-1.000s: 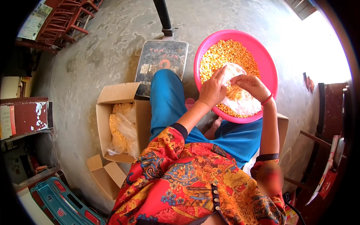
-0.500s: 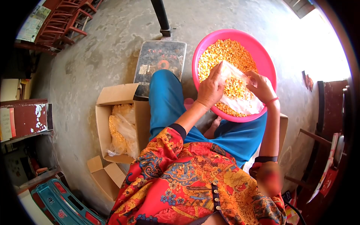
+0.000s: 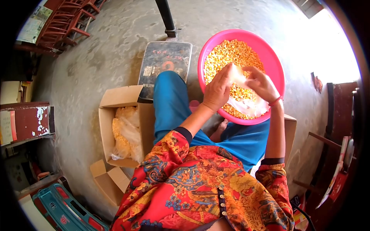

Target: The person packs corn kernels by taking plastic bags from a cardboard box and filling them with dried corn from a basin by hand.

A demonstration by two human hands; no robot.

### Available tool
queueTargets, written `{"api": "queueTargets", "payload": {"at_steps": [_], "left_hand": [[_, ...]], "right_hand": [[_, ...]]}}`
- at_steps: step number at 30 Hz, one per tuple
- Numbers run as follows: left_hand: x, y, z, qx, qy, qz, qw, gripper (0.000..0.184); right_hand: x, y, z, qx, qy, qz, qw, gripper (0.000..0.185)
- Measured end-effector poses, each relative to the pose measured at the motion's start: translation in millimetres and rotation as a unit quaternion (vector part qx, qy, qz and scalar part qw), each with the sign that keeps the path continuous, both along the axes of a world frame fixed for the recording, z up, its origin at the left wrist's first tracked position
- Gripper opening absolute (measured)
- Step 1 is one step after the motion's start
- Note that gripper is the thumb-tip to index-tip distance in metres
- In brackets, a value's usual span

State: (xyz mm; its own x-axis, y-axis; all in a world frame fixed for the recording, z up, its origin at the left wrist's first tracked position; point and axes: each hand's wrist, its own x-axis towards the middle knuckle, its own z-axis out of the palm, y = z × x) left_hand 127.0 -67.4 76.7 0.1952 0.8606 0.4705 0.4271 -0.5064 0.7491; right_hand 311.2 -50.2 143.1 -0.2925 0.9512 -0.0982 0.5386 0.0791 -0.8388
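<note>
A clear plastic bag [image 3: 252,107] with corn kernels inside rests in the pink basin [image 3: 274,63]. Loose yellow corn kernels [image 3: 239,52] fill much of that basin. My left hand [image 3: 216,89] is closed on the left side of the bag's mouth, fingers pointing up and pressed together. On the other side, my right hand [image 3: 264,85] pinches the bag's upper edge with curled fingers. Between the two hands the plastic is drawn up and bunched. Part of the bag's rim is hidden behind my fingers.
A platform scale [image 3: 165,57] with a black post lies ahead. An open cardboard box [image 3: 146,123] holding bags of corn stands by my left leg, another box [image 3: 290,131] by my right. A teal case [image 3: 63,208] and wooden chairs [image 3: 63,23] are to the left.
My right hand has moved inward and a little up toward my left hand, its fingers curling more. The bag's open mouth has narrowed and bunched. My left hand has barely moved.
</note>
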Motion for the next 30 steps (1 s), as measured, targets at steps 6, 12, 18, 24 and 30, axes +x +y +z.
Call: {"api": "queueTargets", "payload": {"at_steps": [6, 12, 18, 24, 30], "left_hand": [[1, 3, -1, 0.046, 0.014, 0.012, 0.999, 0.070], [2, 0, 0, 0.020, -0.012, -0.029, 0.999, 0.070], [3, 0, -2, 0.040, 0.026, -0.043, 0.998, 0.071], [0, 0, -4, -0.043, 0.060, -0.031, 0.997, 0.062], [1, 4, -17, 0.002, 0.038, -0.014, 0.999, 0.038]], "right_hand": [[-2, 14, -60, 0.102, -0.227, 0.010, 0.969, 0.018], [-1, 24, -42, 0.146, -0.121, -0.067, 0.980, 0.023], [-9, 39, -40, 0.159, -0.094, -0.047, 0.982, 0.022], [-10, 25, -4, 0.321, -0.245, -0.070, 0.912, 0.038], [-18, -14, 17, 0.239, -0.279, 0.085, 0.926, 0.032]]}}
